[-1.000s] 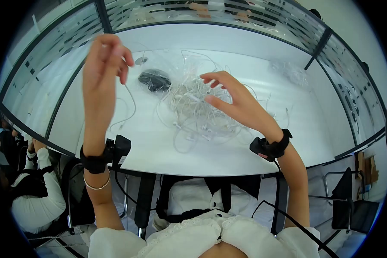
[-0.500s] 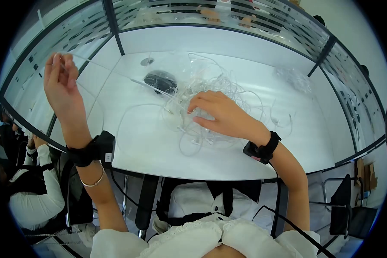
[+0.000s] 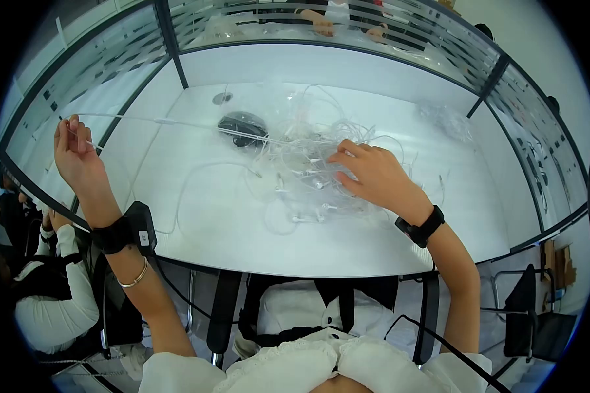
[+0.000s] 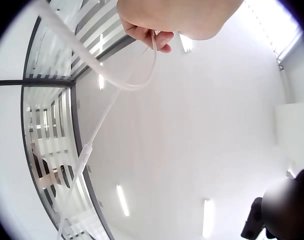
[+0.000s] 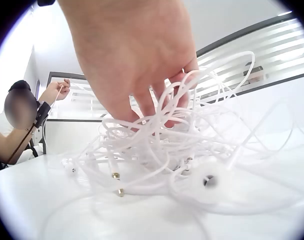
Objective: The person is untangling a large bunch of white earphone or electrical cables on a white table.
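A white cable (image 3: 134,118) runs taut from the tangle to my left hand (image 3: 78,154), raised beyond the table's left side with curled fingers gripping it. The left wrist view shows this hand (image 4: 177,17) with a cable loop at its fingers and a small white slider (image 4: 83,155) farther along. Mid-table lies a tangle of white earphone cables (image 3: 308,164). My right hand (image 3: 380,177) rests on its right part, thumb apart from the fingers. In the right wrist view its fingers (image 5: 147,102) reach down among the loops, partly hidden, above metal plugs (image 5: 116,176).
Behind the tangle's left side lies a black object (image 3: 242,128) in clear plastic. Crumpled clear plastic (image 3: 445,121) is at the back right. Low white partitions with striped glass enclose the table (image 3: 209,242). One loose cable (image 3: 183,177) curves over the table's left part.
My left hand has moved left and lower, drawing the cable out straighter from the tangle. My right hand has shifted right and down onto the tangle.
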`<action>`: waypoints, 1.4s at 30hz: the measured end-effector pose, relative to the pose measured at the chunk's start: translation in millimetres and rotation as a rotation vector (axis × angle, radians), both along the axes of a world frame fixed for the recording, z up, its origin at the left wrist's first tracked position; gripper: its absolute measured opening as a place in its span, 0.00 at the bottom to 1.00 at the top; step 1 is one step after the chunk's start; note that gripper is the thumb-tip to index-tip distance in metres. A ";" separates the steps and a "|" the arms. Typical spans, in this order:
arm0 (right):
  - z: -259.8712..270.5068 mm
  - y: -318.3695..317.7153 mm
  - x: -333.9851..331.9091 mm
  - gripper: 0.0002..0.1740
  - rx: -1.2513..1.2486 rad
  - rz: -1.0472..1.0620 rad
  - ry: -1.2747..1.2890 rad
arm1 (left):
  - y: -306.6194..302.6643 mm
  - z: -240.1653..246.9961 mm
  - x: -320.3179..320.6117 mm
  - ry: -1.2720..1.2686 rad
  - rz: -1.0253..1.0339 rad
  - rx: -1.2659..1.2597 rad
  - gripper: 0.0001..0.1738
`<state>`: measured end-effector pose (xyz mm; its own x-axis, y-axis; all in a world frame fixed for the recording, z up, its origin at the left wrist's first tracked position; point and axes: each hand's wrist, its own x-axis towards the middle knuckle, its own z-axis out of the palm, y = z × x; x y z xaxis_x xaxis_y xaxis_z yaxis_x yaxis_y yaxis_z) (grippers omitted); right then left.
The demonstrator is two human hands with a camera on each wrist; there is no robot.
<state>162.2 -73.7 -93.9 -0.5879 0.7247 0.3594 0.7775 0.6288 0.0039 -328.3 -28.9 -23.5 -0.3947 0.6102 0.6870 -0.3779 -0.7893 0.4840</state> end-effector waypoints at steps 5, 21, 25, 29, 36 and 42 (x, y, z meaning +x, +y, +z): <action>11.0 -2.2 21.0 0.08 0.152 -0.168 0.016 | 8.8 -7.2 -15.2 -0.014 0.062 -0.014 0.09; 39.8 -8.1 111.7 0.09 0.071 -0.377 0.159 | -12.3 -9.5 111.1 0.378 0.071 -0.399 0.08; 47.0 -12.7 93.0 0.11 0.094 -0.229 0.170 | -13.3 -30.2 104.6 0.544 0.095 -0.415 0.08; 62.7 -18.6 71.8 0.14 0.157 -0.104 0.221 | -32.3 -40.7 106.5 0.664 0.177 -0.554 0.07; 29.0 -12.6 28.6 0.11 -0.024 0.134 0.148 | -46.6 -66.8 85.8 1.124 0.207 -0.623 0.04; 19.7 -11.3 16.8 0.04 0.085 0.150 0.003 | -42.4 -86.2 100.8 1.351 0.503 -0.502 0.05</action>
